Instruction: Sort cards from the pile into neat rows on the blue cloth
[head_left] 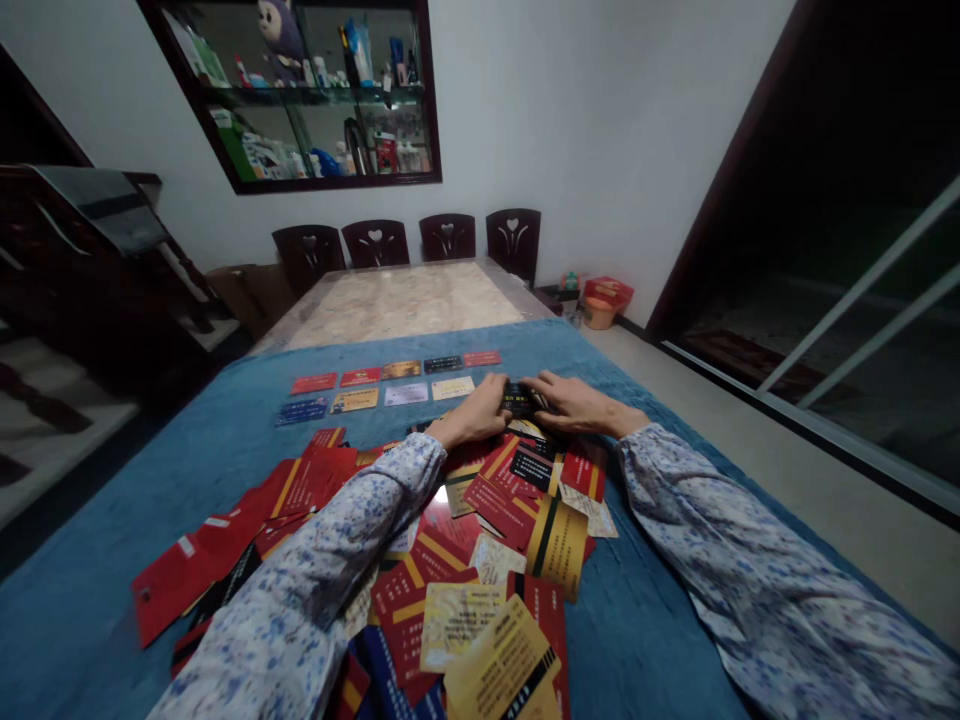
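Note:
A loose heap of red, gold and black cards [480, 540] lies on a blue cloth [225, 440]. Beyond it, two neat rows of single cards [382, 385] are laid out side by side. My left hand [476, 415] and my right hand [574, 403] meet at the right end of the nearer row. Both have their fingers pressed on one black card [519, 400] between them. My arms in floral sleeves reach over the heap.
The table [405, 300] goes on past the cloth with a pale marbled top. Several dark chairs [409, 240] stand at its far end. A glass wall cabinet [315, 90] hangs above. A red basket [606, 300] sits on the floor at right, near a sliding glass door [862, 300].

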